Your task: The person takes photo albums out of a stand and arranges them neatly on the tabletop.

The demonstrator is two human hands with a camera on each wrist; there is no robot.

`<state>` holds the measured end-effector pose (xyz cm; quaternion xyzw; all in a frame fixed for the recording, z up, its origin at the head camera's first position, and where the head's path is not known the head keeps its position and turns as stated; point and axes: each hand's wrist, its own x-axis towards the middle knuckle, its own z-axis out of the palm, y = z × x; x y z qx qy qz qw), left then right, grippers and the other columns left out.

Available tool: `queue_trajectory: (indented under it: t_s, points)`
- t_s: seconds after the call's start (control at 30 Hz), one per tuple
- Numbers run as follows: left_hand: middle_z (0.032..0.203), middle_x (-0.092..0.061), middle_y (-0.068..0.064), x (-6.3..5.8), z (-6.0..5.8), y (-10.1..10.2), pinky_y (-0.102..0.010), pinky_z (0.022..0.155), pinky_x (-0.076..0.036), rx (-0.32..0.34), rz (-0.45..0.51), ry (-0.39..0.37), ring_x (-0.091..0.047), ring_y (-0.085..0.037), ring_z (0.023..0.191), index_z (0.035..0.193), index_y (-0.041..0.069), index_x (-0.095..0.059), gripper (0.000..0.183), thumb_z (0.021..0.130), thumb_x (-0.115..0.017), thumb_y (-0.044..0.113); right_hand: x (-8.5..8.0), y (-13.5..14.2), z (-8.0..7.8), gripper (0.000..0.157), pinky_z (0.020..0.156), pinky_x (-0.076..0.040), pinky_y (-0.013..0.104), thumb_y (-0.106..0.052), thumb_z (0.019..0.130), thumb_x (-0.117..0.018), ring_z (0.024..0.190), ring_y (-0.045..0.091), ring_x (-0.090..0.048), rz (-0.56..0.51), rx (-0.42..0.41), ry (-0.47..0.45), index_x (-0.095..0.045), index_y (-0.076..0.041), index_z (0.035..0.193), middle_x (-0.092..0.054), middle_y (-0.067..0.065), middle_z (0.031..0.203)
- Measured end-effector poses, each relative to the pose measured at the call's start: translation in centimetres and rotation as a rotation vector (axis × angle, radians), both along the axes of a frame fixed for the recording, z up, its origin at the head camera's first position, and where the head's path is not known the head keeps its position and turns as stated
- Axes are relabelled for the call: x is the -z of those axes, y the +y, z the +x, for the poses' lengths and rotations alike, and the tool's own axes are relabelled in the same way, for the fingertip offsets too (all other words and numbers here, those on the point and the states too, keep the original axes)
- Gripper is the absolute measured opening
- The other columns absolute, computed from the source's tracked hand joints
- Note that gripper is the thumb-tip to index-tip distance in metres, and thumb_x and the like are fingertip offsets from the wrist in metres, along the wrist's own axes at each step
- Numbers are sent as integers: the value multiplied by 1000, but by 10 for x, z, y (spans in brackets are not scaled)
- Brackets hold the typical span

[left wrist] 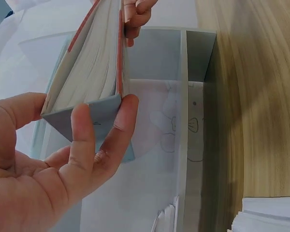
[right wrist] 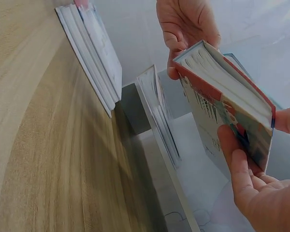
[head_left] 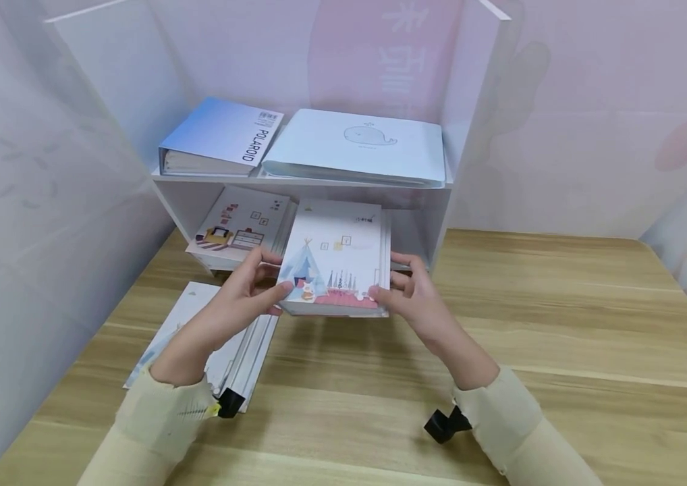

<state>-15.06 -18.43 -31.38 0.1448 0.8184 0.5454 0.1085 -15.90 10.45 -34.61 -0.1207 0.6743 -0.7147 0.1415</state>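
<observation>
In the head view a thick white photo album (head_left: 343, 226) with a blue tent on its cover is held level between my hands, in front of the lower shelf. My left hand (head_left: 245, 291) grips its left side, thumb on the cover and fingers below. The right hand (head_left: 415, 297) grips the opposite side the same way. From the left wrist, the album's page edges (left wrist: 89, 63) face the camera, and the left fingers press its grey-blue spine. The right wrist view shows both hands on the tilted album (right wrist: 203, 104).
A white two-level shelf (head_left: 477, 74) stands on the wooden table (head_left: 562, 317). Its top holds a blue POLAROID album (head_left: 222, 138) and a pale whale album (head_left: 362, 145). Another album (head_left: 243, 223) lies in the lower compartment's left. More albums (head_left: 179, 317) lie stacked beneath my left forearm.
</observation>
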Motion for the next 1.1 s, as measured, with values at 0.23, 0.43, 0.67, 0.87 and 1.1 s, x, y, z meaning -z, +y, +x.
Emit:
queue_trajectory:
  t_s: [0.23, 0.43, 0.67, 0.87, 1.1]
  points:
    - [132, -49, -23, 2, 4, -2, -39, 79, -60, 34, 11, 17, -58, -29, 108, 130, 2, -35, 38, 100, -58, 9, -1, -1, 5, 83, 88, -53, 22, -4, 91, -66, 106, 13, -67, 11, -13, -30, -12, -7, 154, -55, 27, 139]
    - [128, -50, -21, 2, 7, -7, -29, 83, -57, 34, -15, 38, -59, -32, 111, 127, 0, -38, 38, 98, -60, 7, -2, -5, 9, 94, 93, -54, 26, 4, 89, -66, 109, 20, -68, -14, -32, -63, -4, -11, 159, -55, 29, 139]
    - [129, -48, -21, 2, 10, -13, -25, 85, -55, 49, -36, 5, -60, -37, 119, 123, -1, -39, 35, 96, -61, 5, -1, -10, 17, 97, 90, -55, 26, 5, 90, -66, 109, 21, -68, 6, -29, -121, 0, -11, 159, -54, 29, 139]
    - [124, -55, -19, 3, 15, -17, -26, 86, -54, 30, -124, -15, -58, -33, 118, 122, -1, -41, 36, 96, -64, 10, 2, -16, 22, 96, 87, -55, 26, 6, 90, -66, 108, 21, -68, 34, -20, -147, -2, -12, 159, -56, 28, 138]
    - [122, -58, -19, 3, 20, -22, -28, 85, -55, 34, -174, -36, -60, -32, 117, 121, -2, -42, 39, 95, -67, 14, 6, -20, 27, 94, 89, -56, 28, 5, 90, -66, 101, 19, -70, 49, -39, -165, -3, -9, 158, -58, 28, 133]
